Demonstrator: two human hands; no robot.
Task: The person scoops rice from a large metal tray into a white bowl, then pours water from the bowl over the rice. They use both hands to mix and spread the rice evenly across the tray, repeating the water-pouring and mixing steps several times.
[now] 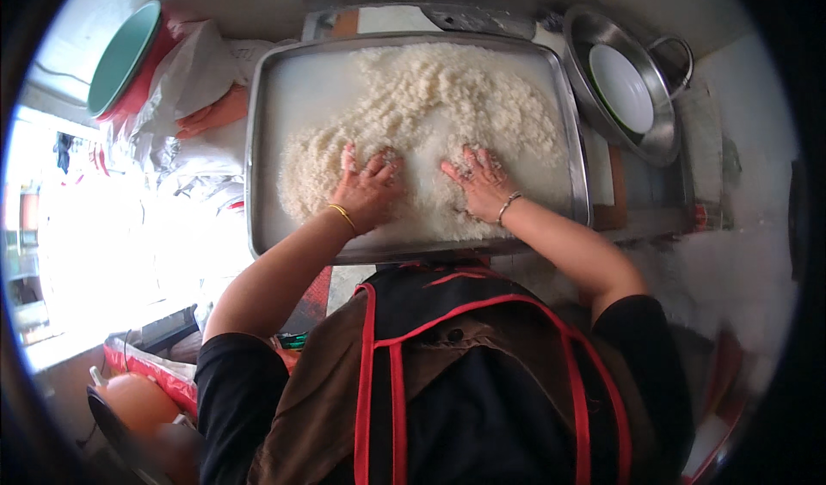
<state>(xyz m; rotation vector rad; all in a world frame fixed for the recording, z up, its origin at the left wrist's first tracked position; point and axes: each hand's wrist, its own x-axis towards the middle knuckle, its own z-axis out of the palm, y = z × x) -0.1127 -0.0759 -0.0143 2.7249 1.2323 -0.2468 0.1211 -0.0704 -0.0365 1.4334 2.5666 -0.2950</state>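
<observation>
A large rectangular metal tray (257,156) lies before me, with clumpy cooked-looking white rice (452,91) spread over its back, middle and left. My left hand (369,188), a yellow bangle at its wrist, presses palm down on the rice left of centre with fingers apart. To the right, my right hand (477,178) rests spread on a thinner part of the rice; a silver-coloured bracelet is on that wrist. Grains stick to the fingers of both hands. Neither hand is closed around anything. Between them the whitish tray bottom shows through.
A metal pan with a loop handle (668,117) holds a white bowl (621,88) at the right. At the left are a green basin (126,59), plastic bags (187,79) and an orange rubber glove (216,112). Low at the left sits an orange container (139,401).
</observation>
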